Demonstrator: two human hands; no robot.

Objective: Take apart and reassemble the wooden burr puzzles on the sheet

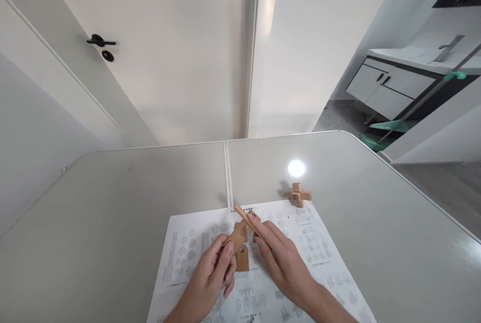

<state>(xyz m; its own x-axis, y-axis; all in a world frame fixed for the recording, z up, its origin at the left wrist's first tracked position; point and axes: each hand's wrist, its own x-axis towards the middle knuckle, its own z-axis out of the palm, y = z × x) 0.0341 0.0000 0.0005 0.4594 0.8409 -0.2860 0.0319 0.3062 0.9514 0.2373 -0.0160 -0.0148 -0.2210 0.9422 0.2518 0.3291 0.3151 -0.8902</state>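
Observation:
My left hand (212, 270) is closed with thumb and fingers on a notched wooden puzzle piece (236, 238). A thin wooden stick (243, 215) is pinched in my right hand (283, 258), angled up to the left across the notched piece. Below them shows a flat brown wooden piece (243, 260) with a round cutout; whether it is joined to the notched piece I cannot tell. Both hands are above a printed sheet (268, 290) covered with small drawings. On the sheet's far right corner stands a cross-shaped wooden block puzzle (297, 196).
The grey tabletop (112, 232) has a pale seam (227, 172) running away from me. Beyond its far edge is a white door (180, 52) with a black handle (99, 41). At right are a sink cabinet (391, 85) and a green dustpan (393, 126).

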